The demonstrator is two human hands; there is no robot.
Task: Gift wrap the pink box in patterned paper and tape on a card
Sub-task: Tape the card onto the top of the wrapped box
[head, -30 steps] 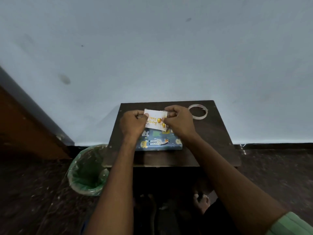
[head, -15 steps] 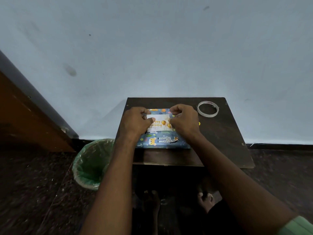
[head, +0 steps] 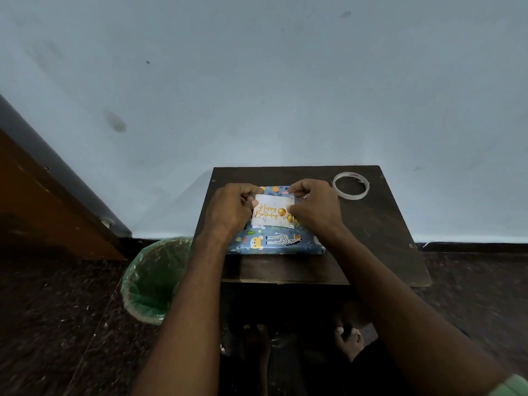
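In the head view, the wrapped box [head: 275, 241], already covered in blue animal-patterned paper, lay flat on the dark wooden bench [head: 371, 224] just right of the frame's centre, its near edge a little back from the bench's front edge. A white "Happy Birthday" card [head: 271, 212] lay on the box's top face, toward its far side. The left hand [head: 228, 208] had its fingers curled onto the card's left edge, and the right hand [head: 315, 208] had its fingers curled onto the right edge, thumb and forefinger seeming to pinch near the upper right corner; whether a strip of tape sat under either hand could not be told. A roll of clear tape [head: 351, 185] lay well apart at the bench's far right corner, untouched. A green-lined waste bin [head: 151, 281] stood on the floor at lower left, beside the bench. By the look of things the wrapping was finished and the step in hand was setting and fixing the card. The next move would likely call for holding the card square with one hand while pressing tape flat across its edges with the other, without letting it skew.
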